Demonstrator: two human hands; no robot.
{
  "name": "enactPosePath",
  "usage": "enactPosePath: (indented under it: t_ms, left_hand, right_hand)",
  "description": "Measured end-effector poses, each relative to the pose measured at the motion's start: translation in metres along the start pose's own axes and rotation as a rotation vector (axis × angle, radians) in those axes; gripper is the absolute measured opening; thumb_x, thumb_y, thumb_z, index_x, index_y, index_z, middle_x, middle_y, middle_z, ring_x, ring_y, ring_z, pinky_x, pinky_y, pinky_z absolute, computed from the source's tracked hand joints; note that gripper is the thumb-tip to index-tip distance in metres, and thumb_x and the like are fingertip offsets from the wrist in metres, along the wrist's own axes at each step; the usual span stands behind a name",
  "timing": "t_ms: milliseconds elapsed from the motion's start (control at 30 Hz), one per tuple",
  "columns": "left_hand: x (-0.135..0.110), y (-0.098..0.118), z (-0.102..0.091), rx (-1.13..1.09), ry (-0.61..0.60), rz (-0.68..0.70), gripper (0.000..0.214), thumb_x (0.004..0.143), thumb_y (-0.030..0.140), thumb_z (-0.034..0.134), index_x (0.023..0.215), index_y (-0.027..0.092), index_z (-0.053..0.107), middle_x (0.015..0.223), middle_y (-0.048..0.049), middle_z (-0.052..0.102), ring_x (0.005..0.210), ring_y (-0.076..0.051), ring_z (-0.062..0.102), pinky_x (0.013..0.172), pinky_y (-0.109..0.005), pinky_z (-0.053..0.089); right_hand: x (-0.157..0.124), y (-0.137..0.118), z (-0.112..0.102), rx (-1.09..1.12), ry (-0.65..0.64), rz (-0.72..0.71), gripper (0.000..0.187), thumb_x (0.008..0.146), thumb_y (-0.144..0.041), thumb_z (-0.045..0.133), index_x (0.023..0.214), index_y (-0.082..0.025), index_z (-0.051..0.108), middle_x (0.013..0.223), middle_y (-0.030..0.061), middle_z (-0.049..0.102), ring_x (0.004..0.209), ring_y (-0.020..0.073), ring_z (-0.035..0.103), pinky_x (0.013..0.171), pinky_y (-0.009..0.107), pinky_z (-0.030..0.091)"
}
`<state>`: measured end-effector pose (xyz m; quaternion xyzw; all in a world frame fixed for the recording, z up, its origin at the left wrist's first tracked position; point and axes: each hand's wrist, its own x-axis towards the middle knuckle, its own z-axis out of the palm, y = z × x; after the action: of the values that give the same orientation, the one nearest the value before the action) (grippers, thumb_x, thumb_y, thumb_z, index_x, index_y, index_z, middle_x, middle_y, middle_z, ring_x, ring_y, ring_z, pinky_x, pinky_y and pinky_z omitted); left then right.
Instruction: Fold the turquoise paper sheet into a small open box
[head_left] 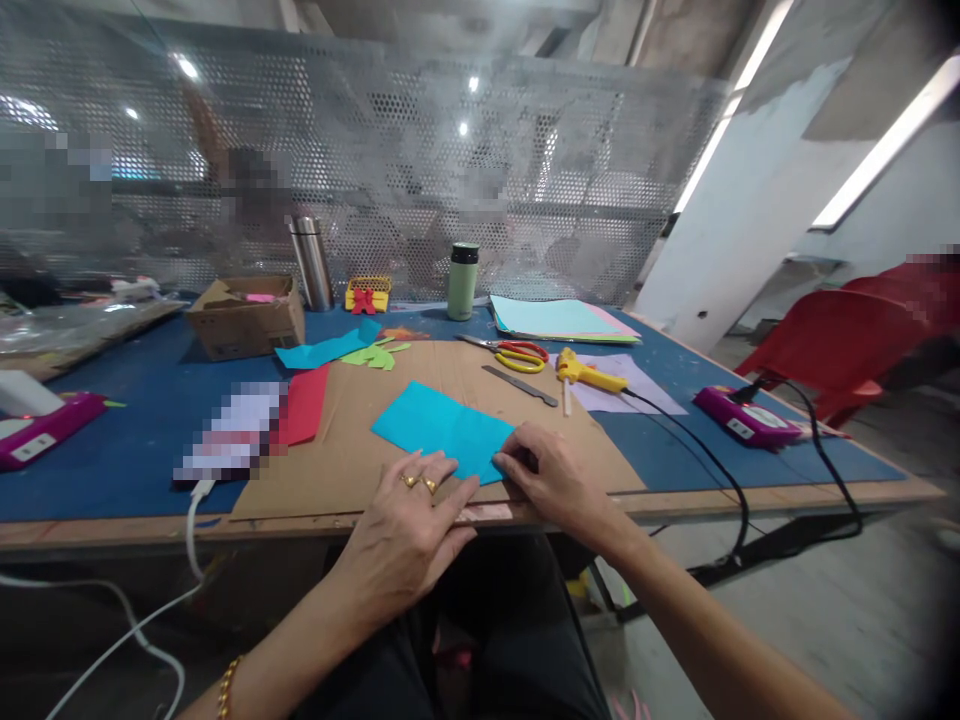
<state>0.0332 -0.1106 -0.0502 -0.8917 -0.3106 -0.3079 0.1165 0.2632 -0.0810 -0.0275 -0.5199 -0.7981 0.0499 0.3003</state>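
The left hand (416,510) has its fingers straight and loosely spread on the near edge of the blue paper (439,418), while the right hand (551,470) rests bent fingertips at its right corner, whether pinching or only pressing I cannot tell. A faint crease seems to cross the sheet ahead of the left fingers, so some folding looks done; nothing is stuck to it yet, and the scissors (491,346) and glue gun (600,377) lie untouched beyond the right fingers.

blue paper (442,420): edge partly under left hand (412,515) | phone (238,428): screen blurred | leftmost purple box (67,424): cut off
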Motion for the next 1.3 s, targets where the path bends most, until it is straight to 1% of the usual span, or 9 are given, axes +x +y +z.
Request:
enactPosePath:
  t_ms: [233,333,500,633,767,933,1133,1300]
  left_hand:
    - [-0.0007,0.0003,0.0009,-0.011,-0.012,-0.017,0.041,0.094,0.030,0.057,0.133,0.016,0.056,0.126,-0.0159,0.061,0.122,-0.031,0.054,0.105,-0.055,0.044]
    - [-0.0007,0.0007,0.0020,-0.011,-0.026,-0.028,0.042,0.095,0.031,0.057,0.133,0.016,0.056,0.127,-0.0154,0.061,0.122,-0.031,0.054,0.106,-0.054,0.043]
    - [0.0029,0.0029,0.0027,0.021,-0.044,-0.034,0.052,0.094,0.036,0.058,0.142,0.018,0.050,0.125,-0.0161,0.060,0.120,-0.032,0.054,0.103,-0.055,0.043]
    - [0.0064,0.0053,0.0021,0.052,-0.054,-0.041,0.049,0.093,0.042,0.058,0.137,0.022,0.056,0.121,-0.0161,0.061,0.114,-0.034,0.054,0.098,-0.056,0.046]
    - [0.0060,0.0053,0.0028,0.044,-0.045,-0.049,0.046,0.093,0.040,0.058,0.136,0.024,0.057,0.121,-0.0148,0.060,0.115,-0.033,0.053,0.098,-0.055,0.045]
    - [0.0038,0.0045,0.0035,0.047,-0.040,-0.033,0.046,0.093,0.039,0.058,0.137,0.023,0.057,0.122,-0.0148,0.060,0.117,-0.032,0.052,0.101,-0.055,0.044]
    - [0.0046,0.0051,0.0034,0.035,-0.049,-0.036,0.046,0.093,0.038,0.059,0.137,0.023,0.057,0.123,-0.0150,0.060,0.117,-0.032,0.053,0.102,-0.055,0.043]
    - [0.0043,0.0052,0.0039,0.043,-0.029,-0.027,0.046,0.093,0.037,0.059,0.136,0.022,0.057,0.122,-0.0155,0.060,0.116,-0.032,0.054,0.101,-0.056,0.044]
  right_hand:
    - [-0.0004,0.0014,0.0023,-0.030,0.005,0.007,0.014,0.090,-0.027,0.060,0.078,-0.020,0.060,0.074,0.0019,0.063,0.069,0.0163,0.055,0.062,0.029,0.037]
    - [-0.0007,0.0016,0.0029,-0.050,0.009,0.001,0.014,0.090,-0.028,0.059,0.078,-0.020,0.059,0.075,0.0020,0.063,0.071,0.0167,0.056,0.064,0.029,0.037]
    - [-0.0007,0.0016,0.0028,-0.054,-0.007,0.016,0.012,0.089,-0.026,0.062,0.079,-0.020,0.058,0.076,0.0015,0.063,0.071,0.0167,0.056,0.064,0.029,0.036]
    - [-0.0005,0.0009,0.0020,-0.027,-0.006,0.026,0.013,0.089,-0.025,0.063,0.078,-0.020,0.060,0.075,0.0015,0.063,0.071,0.0166,0.055,0.063,0.028,0.035]
    - [-0.0009,0.0006,0.0017,-0.008,0.008,0.050,0.012,0.088,-0.027,0.064,0.078,-0.020,0.063,0.072,0.0010,0.063,0.070,0.0166,0.056,0.062,0.028,0.036]
    - [-0.0018,0.0024,0.0014,-0.007,0.023,0.073,0.017,0.088,-0.032,0.065,0.076,-0.021,0.063,0.071,0.0015,0.064,0.068,0.0168,0.056,0.061,0.029,0.036]
    - [-0.0030,0.0044,0.0009,0.000,0.006,0.079,0.017,0.091,-0.030,0.060,0.078,-0.020,0.062,0.075,0.0021,0.065,0.069,0.0167,0.056,0.063,0.030,0.036]
    - [-0.0025,0.0020,0.0004,-0.011,0.004,0.093,0.017,0.091,-0.030,0.060,0.078,-0.020,0.061,0.076,0.0021,0.064,0.068,0.0166,0.055,0.063,0.030,0.036]
